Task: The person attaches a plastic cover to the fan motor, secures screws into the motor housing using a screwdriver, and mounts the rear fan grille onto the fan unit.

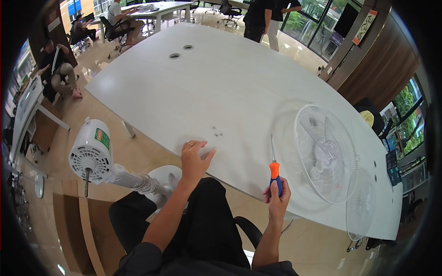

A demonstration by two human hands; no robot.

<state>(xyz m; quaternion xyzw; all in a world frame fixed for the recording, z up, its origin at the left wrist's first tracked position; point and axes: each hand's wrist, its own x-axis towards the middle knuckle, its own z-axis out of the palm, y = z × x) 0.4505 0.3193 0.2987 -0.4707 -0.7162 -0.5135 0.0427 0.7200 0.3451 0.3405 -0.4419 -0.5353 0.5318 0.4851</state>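
Observation:
In my right hand (pixel 277 193) is a screwdriver (pixel 275 171) with an orange and blue handle, its shaft pointing away from me over the table. My left hand (pixel 195 158) hovers at the near table edge, fingers apart and holding nothing. Just beyond it lie several small dark screws (pixel 217 132) on the white table (pixel 221 83). At my left stands a white fan motor (pixel 92 145) on its pole, with a bare metal shaft sticking out. To the right, a white wire fan guard (pixel 324 154) with clear blades inside rests on the table.
A second wire guard (pixel 360 207) lies by the right table edge. An open cardboard box (pixel 73 230) is on the floor at lower left, beneath the motor. Several people sit or stand beyond the table, near office chairs (pixel 117 34) and other desks.

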